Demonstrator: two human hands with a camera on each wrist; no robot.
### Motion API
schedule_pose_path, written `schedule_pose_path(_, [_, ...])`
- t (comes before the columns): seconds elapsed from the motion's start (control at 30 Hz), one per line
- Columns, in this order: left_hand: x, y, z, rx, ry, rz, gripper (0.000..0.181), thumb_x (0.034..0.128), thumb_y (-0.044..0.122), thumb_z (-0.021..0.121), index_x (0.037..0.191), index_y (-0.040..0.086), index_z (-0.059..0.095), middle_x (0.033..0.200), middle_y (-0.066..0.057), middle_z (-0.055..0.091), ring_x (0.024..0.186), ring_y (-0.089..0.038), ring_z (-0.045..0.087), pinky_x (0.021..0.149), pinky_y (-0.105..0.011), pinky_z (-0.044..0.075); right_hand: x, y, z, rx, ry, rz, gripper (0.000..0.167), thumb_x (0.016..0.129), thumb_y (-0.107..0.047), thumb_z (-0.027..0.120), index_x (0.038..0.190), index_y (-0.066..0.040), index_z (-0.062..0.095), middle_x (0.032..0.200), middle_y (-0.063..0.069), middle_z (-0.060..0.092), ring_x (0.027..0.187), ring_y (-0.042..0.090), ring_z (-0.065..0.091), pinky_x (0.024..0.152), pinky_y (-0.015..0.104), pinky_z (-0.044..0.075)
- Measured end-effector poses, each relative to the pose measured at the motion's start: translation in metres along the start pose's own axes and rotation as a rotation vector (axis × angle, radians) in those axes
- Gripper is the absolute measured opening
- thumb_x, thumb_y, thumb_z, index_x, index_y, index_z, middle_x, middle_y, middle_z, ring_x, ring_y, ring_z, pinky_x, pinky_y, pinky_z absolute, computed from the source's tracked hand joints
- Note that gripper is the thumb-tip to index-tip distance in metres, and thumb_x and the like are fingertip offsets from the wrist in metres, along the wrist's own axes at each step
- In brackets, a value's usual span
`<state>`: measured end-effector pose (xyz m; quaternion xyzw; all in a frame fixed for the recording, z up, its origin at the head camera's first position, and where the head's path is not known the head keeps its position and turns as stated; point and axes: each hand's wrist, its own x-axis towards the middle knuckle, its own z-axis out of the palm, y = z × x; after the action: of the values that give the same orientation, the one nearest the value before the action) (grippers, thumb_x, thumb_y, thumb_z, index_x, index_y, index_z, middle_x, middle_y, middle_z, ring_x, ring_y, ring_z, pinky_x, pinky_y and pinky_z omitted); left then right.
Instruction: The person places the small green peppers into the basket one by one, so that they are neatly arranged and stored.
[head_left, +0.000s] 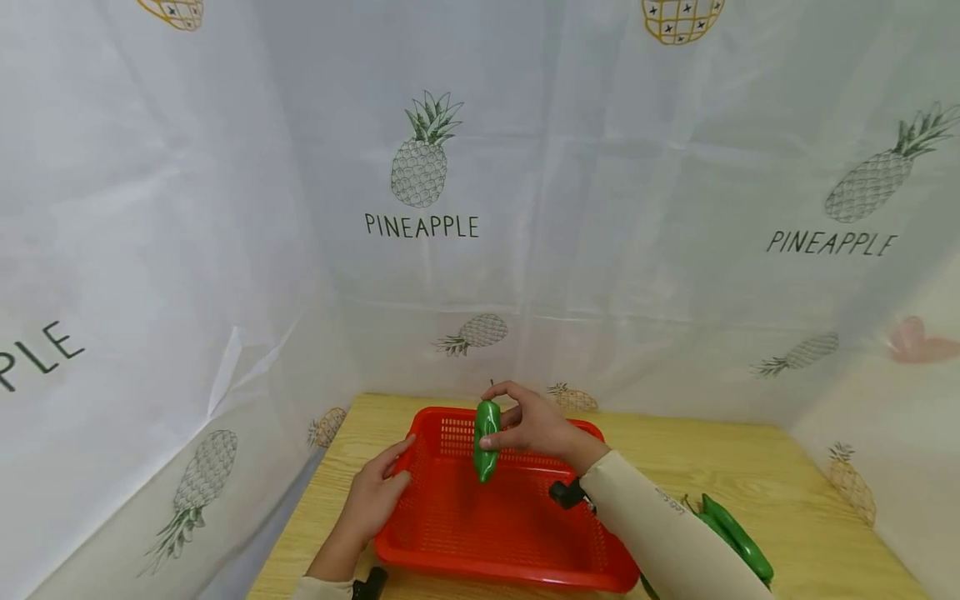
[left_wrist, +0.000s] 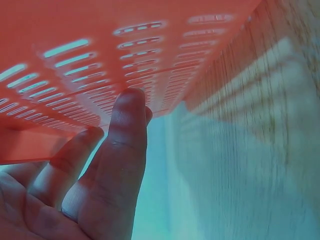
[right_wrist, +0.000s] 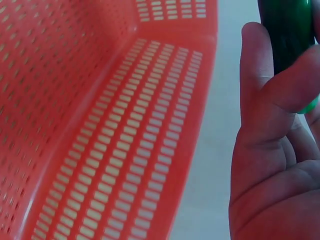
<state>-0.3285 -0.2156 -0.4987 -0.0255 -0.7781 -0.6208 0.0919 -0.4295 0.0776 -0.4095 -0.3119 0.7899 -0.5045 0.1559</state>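
Left hand (head_left: pixel 378 492): grips the left edge of the red, rectangular, slotted plastic basket (head_left: pixel 510 573) on the light wood-grain desk (head_left: pixel 832 533); the thumb lies over the rim, the other fingers nearly straight against the outer wall. Right hand (head_left: pixel 536 425): pinches one long, glossy green pepper (head_left: pixel 483 429), thumb and fingers closed to its thickness; the pepper hangs stem up, tip down, over the basket's opening, toward its far edge.

Step in hand: judged to be loading the basket, release not yet made; the next move appears to call for lowering the tip toward the basket floor, then parting thumb and fingers with the rim held steady.

Count, near to far: at least two green peppers (head_left: pixel 738 537) on the desk, beside the basket's near right corner, partly hidden by the beige sleeve (head_left: pixel 652 517), total uncertain; one basket; two hands; one held pepper; two complete PINEAPPLE captions on the white, pineapple-printed sheeting (head_left: pixel 585 208) beyond the desk's far edge.
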Motion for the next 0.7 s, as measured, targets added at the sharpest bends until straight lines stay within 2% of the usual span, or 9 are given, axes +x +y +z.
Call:
schedule_pose_path(0.13, [0.003, 0.000, -0.002, -0.018, 0.003, -0.007, 0.058, 0.0976, 0.001, 0.058, 0.153, 0.018, 0.059, 0.140, -0.018, 0.066, 0.093, -0.031, 0.072, 0.064, -0.038, 0.063, 0.014, -0.002, 0.013, -0.026, -0.033, -0.022, 0.068, 0.088, -0.023, 0.088, 0.144, -0.018, 0.051, 0.101, 0.006, 0.079, 0.092, 0.024, 0.077, 0.082, 0.040, 0.063])
schedule_pose_path(0.2, [0.005, 0.000, -0.003, -0.018, 0.006, 0.003, 0.057, 0.0973, 0.001, 0.058, 0.152, 0.017, 0.059, 0.138, -0.018, 0.066, 0.092, -0.031, 0.072, 0.063, -0.038, 0.063, 0.020, -0.002, 0.020, -0.036, -0.042, -0.019, 0.069, 0.088, -0.024, 0.088, 0.145, -0.016, 0.050, 0.099, 0.006, 0.079, 0.090, 0.023, 0.077, 0.083, 0.040, 0.062])
schedule_pose_path(0.33, [0.005, 0.000, -0.003, -0.015, 0.005, 0.008, 0.057, 0.0965, 0.002, 0.060, 0.152, 0.016, 0.059, 0.137, -0.018, 0.067, 0.095, -0.028, 0.072, 0.068, -0.036, 0.063, 0.029, 0.002, 0.034, -0.053, -0.051, 0.009, 0.071, 0.084, -0.027, 0.091, 0.143, -0.012, 0.053, 0.090, 0.008, 0.078, 0.084, 0.029, 0.076, 0.074, 0.038, 0.059])
schedule_pose_path(0.5, [0.003, -0.006, 0.000, -0.015, -0.011, -0.008, 0.056, 0.0970, 0.006, 0.061, 0.153, 0.015, 0.059, 0.139, -0.018, 0.066, 0.102, -0.026, 0.072, 0.075, -0.035, 0.063, 0.034, 0.009, 0.049, -0.069, -0.061, 0.060, 0.068, 0.080, -0.027, 0.094, 0.136, -0.016, 0.058, 0.083, 0.012, 0.076, 0.073, 0.033, 0.068, 0.060, 0.032, 0.049])
schedule_pose_path(0.7, [0.004, -0.008, -0.001, -0.050, -0.027, -0.014, 0.057, 0.0972, 0.006, 0.060, 0.154, 0.015, 0.057, 0.139, -0.019, 0.066, 0.102, -0.030, 0.073, 0.073, -0.039, 0.064, 0.038, 0.016, 0.058, -0.107, -0.052, 0.042, 0.064, 0.078, -0.027, 0.095, 0.130, -0.019, 0.059, 0.075, 0.009, 0.072, 0.063, 0.018, 0.061, 0.059, 0.031, 0.049])
